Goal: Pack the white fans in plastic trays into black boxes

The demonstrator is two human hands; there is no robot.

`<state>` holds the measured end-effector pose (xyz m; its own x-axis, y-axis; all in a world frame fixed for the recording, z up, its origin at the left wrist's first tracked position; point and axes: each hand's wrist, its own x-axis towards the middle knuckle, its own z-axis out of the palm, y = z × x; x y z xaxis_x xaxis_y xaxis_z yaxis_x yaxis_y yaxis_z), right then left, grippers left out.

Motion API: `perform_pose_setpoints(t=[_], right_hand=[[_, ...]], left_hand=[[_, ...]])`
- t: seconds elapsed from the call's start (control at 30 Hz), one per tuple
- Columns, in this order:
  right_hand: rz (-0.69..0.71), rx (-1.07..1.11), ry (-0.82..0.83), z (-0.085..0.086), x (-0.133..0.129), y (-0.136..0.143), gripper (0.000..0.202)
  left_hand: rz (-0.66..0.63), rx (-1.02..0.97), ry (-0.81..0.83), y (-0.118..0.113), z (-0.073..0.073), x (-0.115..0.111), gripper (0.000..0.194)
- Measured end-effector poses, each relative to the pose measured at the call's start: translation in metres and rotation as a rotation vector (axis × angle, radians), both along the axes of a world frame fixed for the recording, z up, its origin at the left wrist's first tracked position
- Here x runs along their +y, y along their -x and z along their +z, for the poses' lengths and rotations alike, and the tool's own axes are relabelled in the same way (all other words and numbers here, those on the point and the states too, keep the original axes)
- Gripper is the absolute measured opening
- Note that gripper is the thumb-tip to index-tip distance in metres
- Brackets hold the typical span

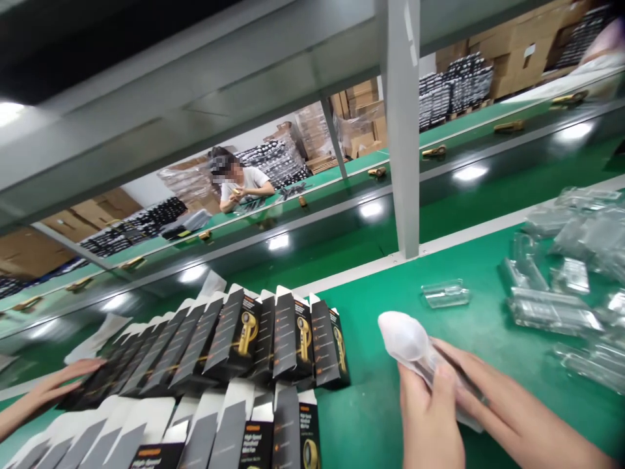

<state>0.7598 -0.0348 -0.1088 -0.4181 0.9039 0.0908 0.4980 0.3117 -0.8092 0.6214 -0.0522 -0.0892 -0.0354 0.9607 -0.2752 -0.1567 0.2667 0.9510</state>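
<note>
Together, both hands (pixel 454 404) clamp the white pouch (pixel 407 342) — it juts up-left.

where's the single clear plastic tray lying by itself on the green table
In the head view the lone clear plastic tray lies right of centre on the green table, just beyond the white bagged item and right of the grey post.

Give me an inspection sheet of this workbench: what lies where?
Surface: green mat.
Job's things: clear plastic tray, held above the mat.
Clutter: rows of black boxes on the left; heap of clear trays on the right; lone tray.
Hands: left hand grips the tray; right hand lies along it; co-worker's hand rests on the boxes.
Cables: nothing seen.
Surroundings: conveyor belt, cartons, seated person.
</note>
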Motion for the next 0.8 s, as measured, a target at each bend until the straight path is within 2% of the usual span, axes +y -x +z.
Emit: perform_pose_setpoints(t=[0.07, 0.1, 0.17, 0.23, 0.33, 0.43, 0.53, 0.67, 0.73, 0.8], right_hand=[[-0.028, 0.073, 0.072, 0.001, 0.009, -0.007, 0.045], [-0.069, 0.100, 0.104, 0.002, 0.014, -0.012, 0.045], [-0.156, 0.125, 0.183, 0.005, 0.025, -0.025, 0.048], [-0.192, 0.141, 0.283, 0.006, 0.035, -0.038, 0.053], [-0.175, 0.158, 0.377, -0.001, 0.043, -0.057, 0.061], [-0.172, 0.132, 0.406, -0.014, 0.046, -0.071, 0.062], [-0.231, 0.179, 0.535, -0.018, 0.045, -0.080, 0.060], [-0.371, 0.274, 0.653, -0.004, 0.045, -0.083, 0.046], [-0.353, 0.327, 0.681, 0.006, 0.048, -0.078, 0.041], [-0.279, 0.439, 0.723, 0.014, 0.054, -0.068, 0.042]], left_hand=[[-0.110, 0.413, -0.066, 0.019, 0.013, 0.002, 0.060], [-0.125, 0.642, -0.095, 0.031, 0.019, 0.004, 0.059], [-0.045, 1.122, -0.092, 0.057, 0.027, 0.012, 0.058], [0.077, 1.528, -0.014, 0.075, 0.025, 0.017, 0.052], [0.092, 1.853, -0.020, 0.077, 0.007, 0.017, 0.045], [0.111, 1.945, -0.171, 0.064, -0.009, 0.009, 0.045], [0.120, 1.886, -0.206, 0.059, -0.009, 0.011, 0.049], [-0.008, 1.795, -0.076, 0.069, 0.000, 0.025, 0.056], [-0.081, 1.742, -0.081, 0.073, 0.000, 0.027, 0.048], [-0.091, 1.643, -0.147, 0.075, -0.004, 0.024, 0.042]])
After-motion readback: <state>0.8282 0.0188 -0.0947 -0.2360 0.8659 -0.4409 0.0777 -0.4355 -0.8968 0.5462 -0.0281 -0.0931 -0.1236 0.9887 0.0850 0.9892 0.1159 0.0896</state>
